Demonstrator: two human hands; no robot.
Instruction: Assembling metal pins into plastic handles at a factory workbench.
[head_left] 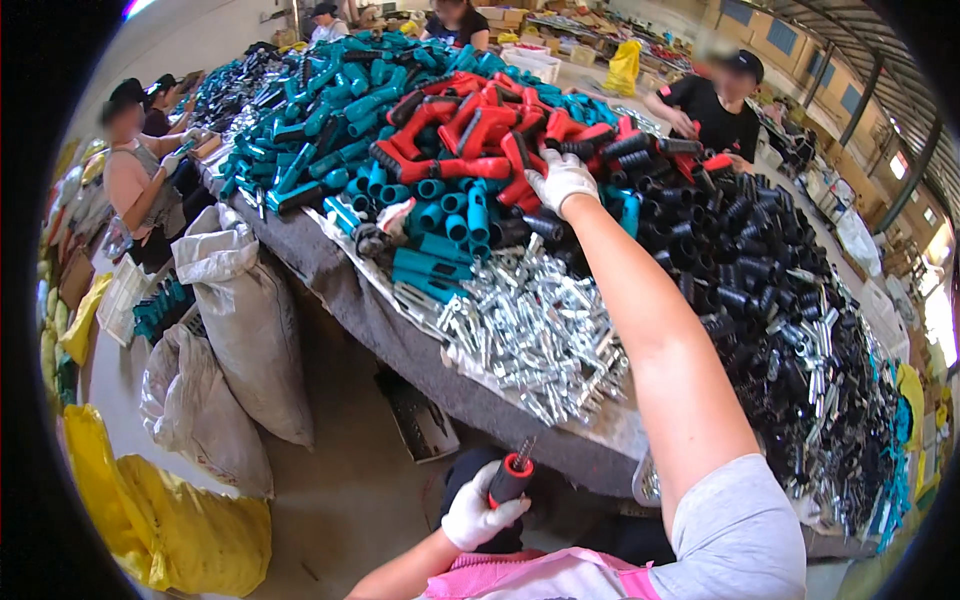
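Observation:
My left hand [478,508], in a white glove, is low in front of my body, near the table's front edge. It is closed around a black and red cylindrical tool housing [511,482], with a thin metal spring [525,452] standing out of its top. My right arm stretches across the table. The right hand [563,182], also gloved in white, lies with fingers apart on the near side of a heap of red and black pistol-shaped tool housings [468,132]. Its fingertips touch a red housing, and nothing shows as lifted. The undersides of those fingers are hidden.
Teal housings [345,100] pile up at the left, shiny metal rods [535,320] in front, black ribbed sleeves [740,250] at the right. White sacks [245,320] and yellow bags [165,520] stand left. Several people work around the table, one person [715,110] at the far right.

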